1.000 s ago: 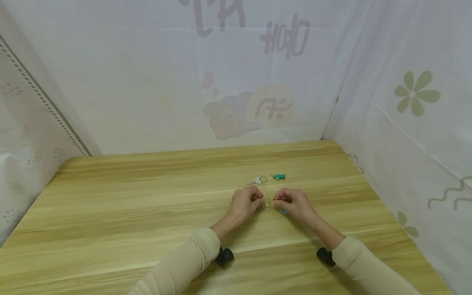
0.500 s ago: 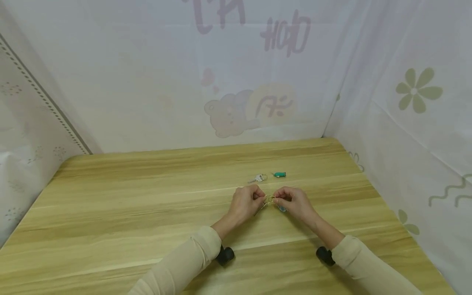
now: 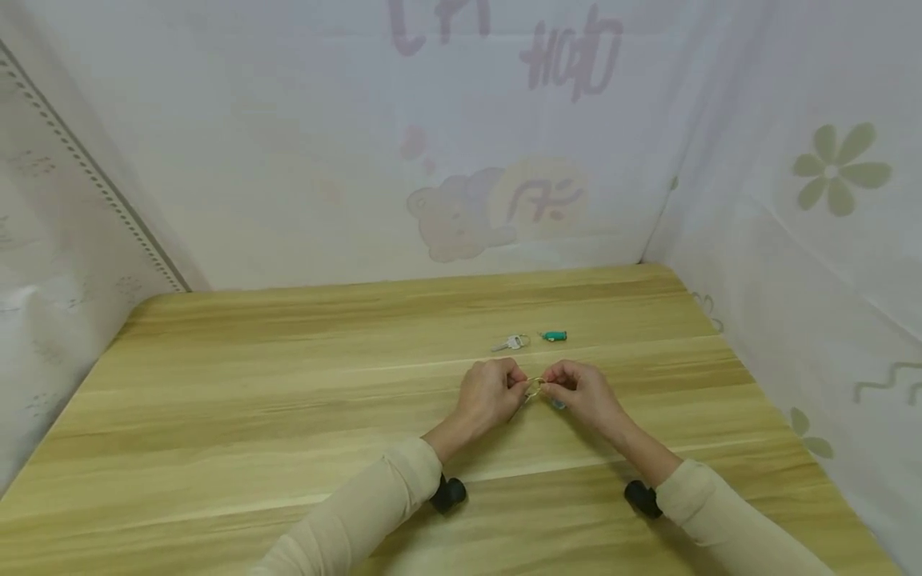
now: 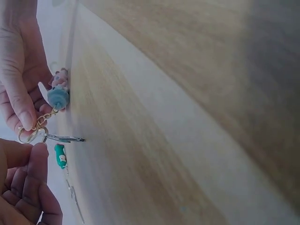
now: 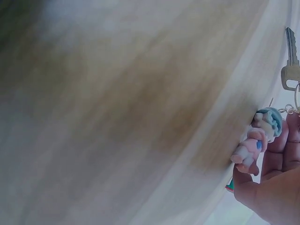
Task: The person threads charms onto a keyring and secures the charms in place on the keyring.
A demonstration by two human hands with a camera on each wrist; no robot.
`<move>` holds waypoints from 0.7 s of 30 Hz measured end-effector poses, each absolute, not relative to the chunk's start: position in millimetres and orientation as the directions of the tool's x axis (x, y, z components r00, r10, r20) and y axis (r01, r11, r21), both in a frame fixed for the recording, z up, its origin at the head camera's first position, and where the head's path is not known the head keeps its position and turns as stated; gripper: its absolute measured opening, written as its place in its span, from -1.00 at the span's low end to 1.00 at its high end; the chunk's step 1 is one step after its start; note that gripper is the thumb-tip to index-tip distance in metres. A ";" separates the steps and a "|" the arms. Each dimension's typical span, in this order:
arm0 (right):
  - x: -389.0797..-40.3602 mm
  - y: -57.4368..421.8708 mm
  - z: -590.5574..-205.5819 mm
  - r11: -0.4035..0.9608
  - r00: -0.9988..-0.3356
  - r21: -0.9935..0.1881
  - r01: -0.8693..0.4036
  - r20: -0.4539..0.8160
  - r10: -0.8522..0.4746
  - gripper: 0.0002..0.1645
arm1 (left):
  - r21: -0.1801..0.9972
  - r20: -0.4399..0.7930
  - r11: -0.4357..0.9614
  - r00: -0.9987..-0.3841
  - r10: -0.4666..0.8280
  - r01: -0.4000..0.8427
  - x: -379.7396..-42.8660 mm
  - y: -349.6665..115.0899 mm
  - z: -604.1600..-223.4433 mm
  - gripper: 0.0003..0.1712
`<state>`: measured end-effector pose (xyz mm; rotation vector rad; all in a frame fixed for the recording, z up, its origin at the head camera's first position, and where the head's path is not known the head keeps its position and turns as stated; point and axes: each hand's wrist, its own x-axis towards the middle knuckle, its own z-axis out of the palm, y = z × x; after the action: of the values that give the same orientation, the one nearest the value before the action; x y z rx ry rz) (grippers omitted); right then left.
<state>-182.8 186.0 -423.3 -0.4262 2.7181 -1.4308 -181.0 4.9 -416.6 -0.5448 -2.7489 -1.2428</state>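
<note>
The yellow-brown wood-grain table (image 3: 288, 384) has rounded far corners. Toward its far edge, right of centre, lie a silver metal key (image 3: 514, 342) and, nearer the right edge, a green cylindrical charm (image 3: 555, 336).

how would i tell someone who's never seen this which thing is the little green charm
On the wood-grain table, look just beyond the left hand and right hand. Two small things lie there: a silver key and, to its right, the green charm. Its stubby green body sets it apart from the flat silver key.

There are two keys (image 3: 511, 342), two charms (image 4: 58, 97) and two hands (image 3: 492, 394).
</note>
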 end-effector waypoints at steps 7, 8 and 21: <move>-182.7 187.3 -421.5 0.537 -0.960 -0.811 -0.231 0.100 -0.262 -0.95 | 0.679 0.260 0.626 -0.923 0.284 0.384 -182.7 7.5 -416.0 -0.92; -182.8 187.1 -421.6 0.536 -0.959 -0.811 -0.236 0.106 -0.261 -0.95 | 0.676 0.261 0.629 -0.923 0.283 0.384 -182.9 7.6 -415.7 -0.92; -184.6 187.9 -418.3 0.479 -0.949 -0.856 -0.196 0.043 -0.311 -0.92 | 0.652 0.295 0.635 -0.910 0.290 0.414 -182.4 6.0 -420.4 -0.93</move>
<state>-184.6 187.9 -418.3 -0.4474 2.5985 -1.4797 -182.4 6.0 -420.4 -0.5835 -2.6910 -1.1348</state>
